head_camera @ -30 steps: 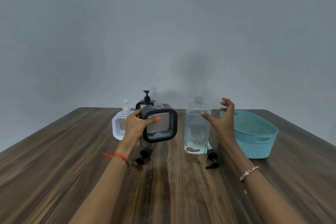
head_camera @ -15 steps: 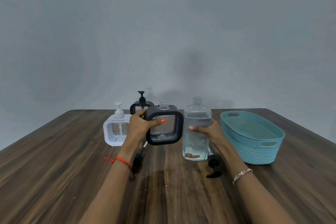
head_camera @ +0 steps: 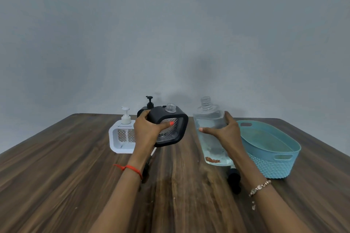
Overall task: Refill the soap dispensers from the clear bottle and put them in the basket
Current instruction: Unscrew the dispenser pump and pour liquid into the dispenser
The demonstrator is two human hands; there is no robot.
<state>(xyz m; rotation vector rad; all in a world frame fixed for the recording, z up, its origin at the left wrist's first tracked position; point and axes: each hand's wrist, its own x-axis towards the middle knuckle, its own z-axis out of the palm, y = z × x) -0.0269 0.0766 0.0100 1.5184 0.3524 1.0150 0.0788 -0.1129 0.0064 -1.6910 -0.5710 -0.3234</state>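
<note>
Three soap dispensers show. The white dispenser stands on the wooden table, with a black pump-topped dispenser behind it. The left hand holds the open-necked black dispenser above the table, fingers curled round its frame and thumb across the front. The right hand grips the one clear bottle, uncapped and leaning left, beside the one teal basket. Two loose black pumps lie on the table, one under the left wrist, one by the bottle.
</note>
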